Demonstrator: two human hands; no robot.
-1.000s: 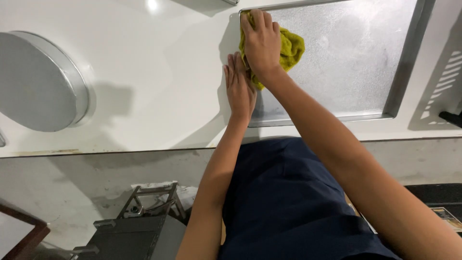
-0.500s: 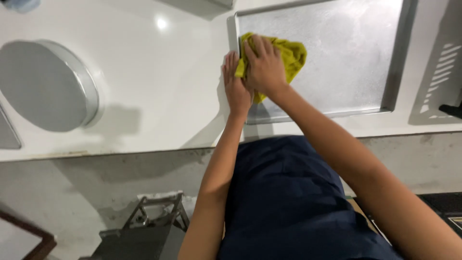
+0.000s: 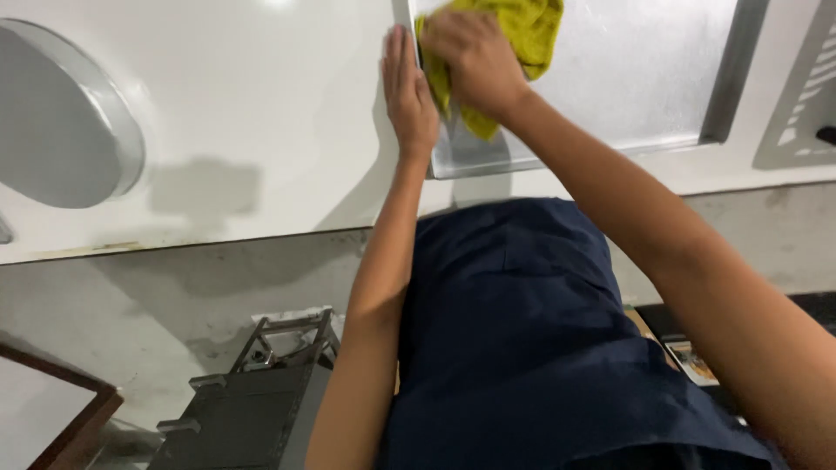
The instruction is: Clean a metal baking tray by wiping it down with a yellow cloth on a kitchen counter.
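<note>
A yellow-green cloth (image 3: 522, 35) lies bunched on a flat metal griddle plate (image 3: 636, 78) set into a white counter (image 3: 261, 113). My right hand (image 3: 475, 61) presses down on the cloth near the plate's left edge, fingers curled over it. Flat beside it rests my left hand (image 3: 407, 91), palm down on the white counter right along the plate's left rim, fingers straight and together, holding nothing.
A round metal lid or pan (image 3: 61, 122) sits at the counter's far left. A slotted vent panel (image 3: 805, 104) is at the right. Below the counter stand a dark metal rack (image 3: 252, 400) and a wooden frame corner (image 3: 52, 418).
The view has closed in on the counter. My right hand and the cloth shifted along the plate's left part; my left hand stays flat by the rim.
</note>
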